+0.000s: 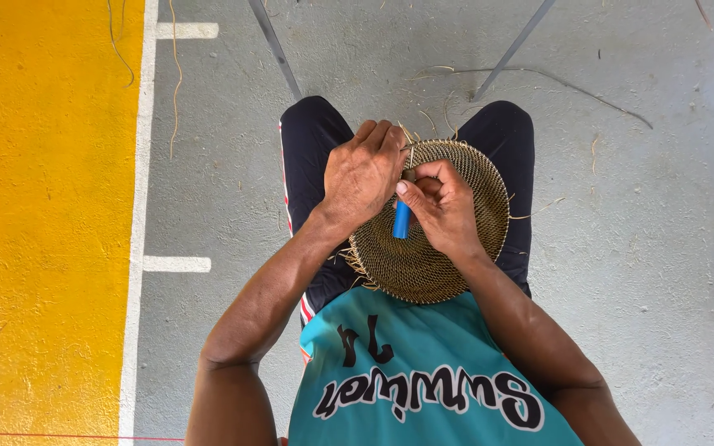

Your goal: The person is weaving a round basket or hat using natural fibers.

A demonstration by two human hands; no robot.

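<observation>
Woven disc [435, 248] on lap, looks light, stiff-ish but bendy; best held at rim. Left hand [363, 175] clamps its far rim; right hand [442, 206] pinches blue-handled tool [402, 220] over disc centre.

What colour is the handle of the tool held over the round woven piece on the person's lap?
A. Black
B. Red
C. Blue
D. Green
C: the right hand grips a tool with a blue handle over the round woven piece, while the left hand holds the piece's far edge.
</observation>
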